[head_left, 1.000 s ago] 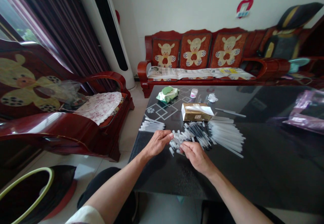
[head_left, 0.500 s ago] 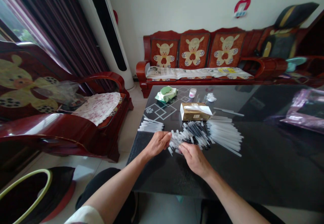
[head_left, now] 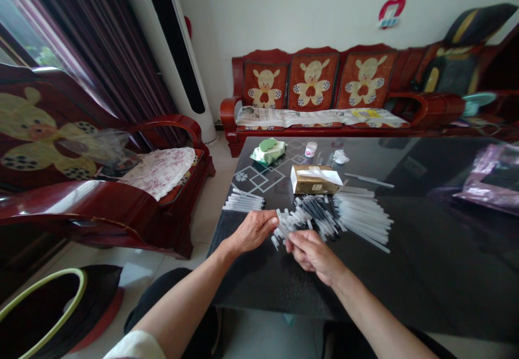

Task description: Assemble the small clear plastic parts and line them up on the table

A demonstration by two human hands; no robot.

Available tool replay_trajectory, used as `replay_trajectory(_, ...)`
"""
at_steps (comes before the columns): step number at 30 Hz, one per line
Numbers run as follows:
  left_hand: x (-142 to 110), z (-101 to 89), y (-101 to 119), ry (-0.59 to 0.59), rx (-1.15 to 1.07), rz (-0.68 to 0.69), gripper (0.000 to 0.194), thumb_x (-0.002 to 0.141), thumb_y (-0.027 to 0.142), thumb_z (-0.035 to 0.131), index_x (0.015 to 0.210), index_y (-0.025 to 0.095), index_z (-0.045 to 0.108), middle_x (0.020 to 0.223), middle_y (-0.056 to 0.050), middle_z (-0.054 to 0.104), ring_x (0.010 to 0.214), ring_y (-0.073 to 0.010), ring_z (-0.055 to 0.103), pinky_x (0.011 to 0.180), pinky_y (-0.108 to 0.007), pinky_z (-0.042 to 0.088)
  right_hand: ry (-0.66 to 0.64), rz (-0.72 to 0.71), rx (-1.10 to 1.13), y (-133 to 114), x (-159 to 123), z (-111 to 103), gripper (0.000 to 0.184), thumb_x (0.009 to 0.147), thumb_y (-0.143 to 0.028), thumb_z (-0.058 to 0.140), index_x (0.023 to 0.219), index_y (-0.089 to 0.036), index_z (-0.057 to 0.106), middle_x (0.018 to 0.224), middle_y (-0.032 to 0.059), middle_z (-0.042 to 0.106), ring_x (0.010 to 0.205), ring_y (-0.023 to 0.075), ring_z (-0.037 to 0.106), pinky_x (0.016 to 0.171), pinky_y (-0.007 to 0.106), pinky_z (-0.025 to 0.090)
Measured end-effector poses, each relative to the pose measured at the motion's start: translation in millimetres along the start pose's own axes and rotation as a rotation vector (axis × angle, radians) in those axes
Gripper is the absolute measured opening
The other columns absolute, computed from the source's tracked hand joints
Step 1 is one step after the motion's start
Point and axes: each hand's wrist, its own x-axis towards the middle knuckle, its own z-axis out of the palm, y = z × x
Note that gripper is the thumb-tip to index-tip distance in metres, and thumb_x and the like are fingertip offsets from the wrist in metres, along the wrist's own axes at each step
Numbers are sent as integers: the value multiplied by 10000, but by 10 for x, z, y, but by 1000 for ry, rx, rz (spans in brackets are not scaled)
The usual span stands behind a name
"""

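Note:
My left hand [head_left: 257, 229] is closed, thumb and fingers pressed together at the left edge of a heap of short translucent pen caps [head_left: 290, 219]. Facing it, my right hand [head_left: 308, 252] has its fingers curled in a pinch over the heap's near side. Whatever either hand holds is too small or hidden to make out. Right of the caps lies a bundle of dark pen refills [head_left: 318, 210], and beyond it a fanned pile of frosted pen barrels [head_left: 363, 215]. A row of white pens with dark ends [head_left: 243, 201] lies at the table's left edge.
On the black table [head_left: 405, 283] stand a tissue box [head_left: 314, 185], a green wipes pack [head_left: 267, 153], a small white cup [head_left: 310, 149] and crumpled tissue [head_left: 341, 157]. Two loose barrels [head_left: 368, 179] lie behind the pile. A purple plastic package [head_left: 492, 183] sits right.
My right hand has lifted slightly and turned, its fingers now more curled. My left hand stays at the caps with its thumb and fingers pressed together. The view has shifted slightly.

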Motion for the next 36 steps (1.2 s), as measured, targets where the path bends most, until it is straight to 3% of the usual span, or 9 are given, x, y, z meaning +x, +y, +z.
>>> replay_trajectory(2,-2,-112,-63,74,-36,-68,514,978,436,287,624,163,541,537,-5,510,513,-108,466,563,-233,357,49,-112,-218,-36,-35,-22,388,901,-477,469,686,-165,551,443,-82,310,388,58,212,388,211,169)
replay_trajectory(5,-9,-383,-226,373,-108,-242,570,968,469,273,510,174,441,440,13,417,440,-94,401,492,-223,318,126,-270,-531,-93,-126,-99,381,913,-432,470,661,-159,552,532,-45,391,495,79,353,477,222,262)
replay_trajectory(7,-13,-517,-326,439,-208,-278,533,948,511,312,542,177,401,466,22,445,417,-76,370,450,-208,287,175,-302,-614,-124,-180,-169,379,933,-424,433,691,-161,558,555,-44,392,521,87,370,504,229,276)
replay_trajectory(10,-4,-486,-399,383,-413,-316,495,913,565,363,617,174,427,521,24,490,401,-64,388,398,-187,248,211,-307,-606,-149,-207,-266,396,951,-437,385,732,-161,564,535,-57,340,504,87,340,502,237,263)
replay_trajectory(15,61,-94,-380,224,-626,-338,459,891,572,417,718,156,507,557,22,512,420,-68,449,395,-173,296,230,-298,-563,-140,-174,-337,405,949,-452,378,770,-155,587,528,-64,315,488,90,319,489,243,250)
replay_trajectory(22,80,136,-342,99,-605,-297,368,807,500,611,810,133,575,650,3,577,466,-69,505,422,-175,378,379,-334,-637,-165,-114,-479,338,942,-419,376,1005,-158,581,515,-54,484,494,120,468,550,245,377)
replay_trajectory(26,64,200,-359,77,-572,-310,377,790,497,634,844,126,593,667,-7,601,473,-71,520,425,-172,396,566,-353,-796,-199,-108,-895,289,884,-384,445,1003,-165,592,663,14,645,536,148,564,560,261,417)
replay_trajectory(32,62,239,-355,68,-522,-307,380,777,485,646,846,114,604,642,0,582,479,-77,529,435,-176,420,1086,-391,-1393,-225,-257,-1619,209,786,-248,502,860,-180,685,888,108,702,771,244,628,702,331,437)
replay_trajectory(36,50,245,-379,55,-438,-297,360,781,464,640,874,117,626,625,11,568,496,-88,543,444,-181,433,1153,-364,-1585,-207,-289,-1771,198,768,-214,518,840,-163,695,849,116,675,750,239,594,711,332,428)
